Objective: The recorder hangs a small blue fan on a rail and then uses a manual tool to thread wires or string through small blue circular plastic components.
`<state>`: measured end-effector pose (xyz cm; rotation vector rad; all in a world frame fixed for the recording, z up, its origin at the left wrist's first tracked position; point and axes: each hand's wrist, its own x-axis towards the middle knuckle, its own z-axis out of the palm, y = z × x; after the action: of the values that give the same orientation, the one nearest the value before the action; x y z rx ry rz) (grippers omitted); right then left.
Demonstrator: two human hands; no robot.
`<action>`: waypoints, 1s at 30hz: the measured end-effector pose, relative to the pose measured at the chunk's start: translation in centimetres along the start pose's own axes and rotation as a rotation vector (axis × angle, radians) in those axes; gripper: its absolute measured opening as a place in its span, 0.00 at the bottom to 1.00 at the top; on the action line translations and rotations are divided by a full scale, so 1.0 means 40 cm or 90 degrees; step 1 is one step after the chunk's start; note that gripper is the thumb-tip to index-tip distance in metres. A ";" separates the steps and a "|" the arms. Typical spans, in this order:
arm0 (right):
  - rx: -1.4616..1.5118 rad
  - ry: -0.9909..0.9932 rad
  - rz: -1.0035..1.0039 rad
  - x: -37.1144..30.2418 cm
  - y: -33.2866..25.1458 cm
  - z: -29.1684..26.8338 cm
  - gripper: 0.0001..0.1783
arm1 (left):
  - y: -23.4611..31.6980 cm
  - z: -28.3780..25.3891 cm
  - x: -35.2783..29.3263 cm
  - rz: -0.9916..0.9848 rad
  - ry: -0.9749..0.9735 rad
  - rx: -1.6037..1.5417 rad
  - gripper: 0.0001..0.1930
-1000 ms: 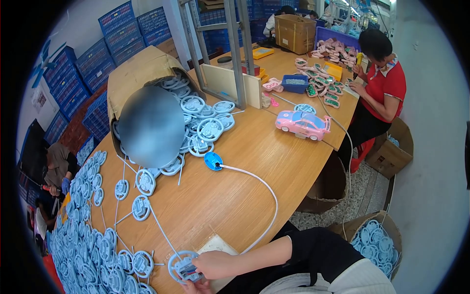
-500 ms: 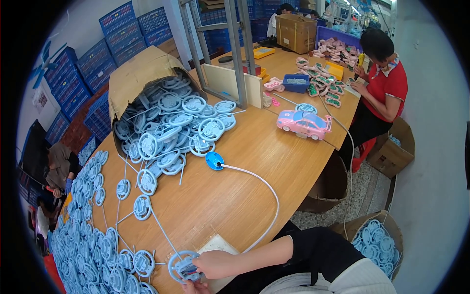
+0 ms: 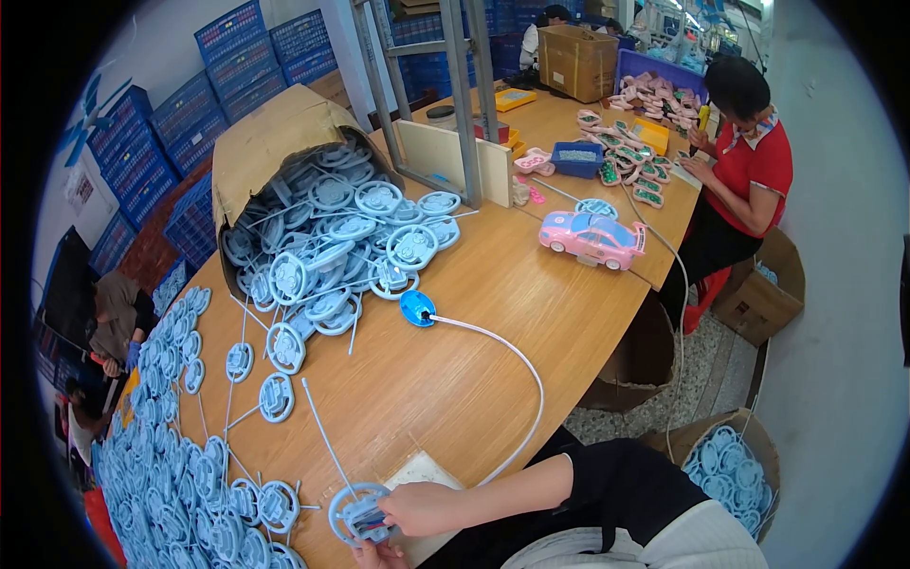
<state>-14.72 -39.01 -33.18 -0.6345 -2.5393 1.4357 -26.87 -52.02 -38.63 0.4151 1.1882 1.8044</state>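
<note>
At the table's near edge I hold a light-blue toy steering wheel (image 3: 336, 515) with a long thin rod sticking out toward the far left. My left hand (image 3: 381, 556), mostly cut off by the lower edge, has its fingers closed on the wheel's near rim. The fingers of my right hand (image 3: 422, 509) are curled in at the hub, where a dark part shows; their tips are hidden. Beneath my right hand lies a pale board (image 3: 414, 468). Several similar wheels (image 3: 277, 397) with rods lie to the left.
A tipped cardboard box (image 3: 275, 128) spills wheels onto the table (image 3: 455, 389). A blue oval piece (image 3: 416, 308) trails a white cable. Beyond are a pink toy car (image 3: 592, 239) and a metal frame (image 3: 460, 114). A co-worker in red (image 3: 754, 171) sits at the far right.
The rod of the wheel in my hands has swung slightly, its far end now higher and farther right in the picture. Both hands stay at the wheel.
</note>
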 end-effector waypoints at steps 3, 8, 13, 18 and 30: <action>-0.009 0.010 0.005 0.011 0.001 0.014 0.10 | -0.002 0.016 -0.001 0.017 0.076 -0.034 0.24; -0.026 0.015 0.002 0.021 -0.001 0.006 0.11 | -0.043 -0.030 0.026 0.049 0.003 -0.126 0.27; -0.055 0.024 0.024 0.002 0.002 -0.007 0.11 | -0.035 0.004 0.010 -0.005 -0.001 -0.178 0.23; -0.067 0.046 0.037 0.011 0.005 0.013 0.10 | -0.030 0.000 -0.005 -0.030 0.000 -0.186 0.20; -0.057 0.066 0.033 -0.006 0.000 0.002 0.10 | -0.029 0.011 0.000 -0.074 0.009 -0.180 0.21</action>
<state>-14.53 -39.16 -33.20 -0.7740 -2.5349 1.2755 -26.00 -51.62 -39.41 0.1662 0.9287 1.8417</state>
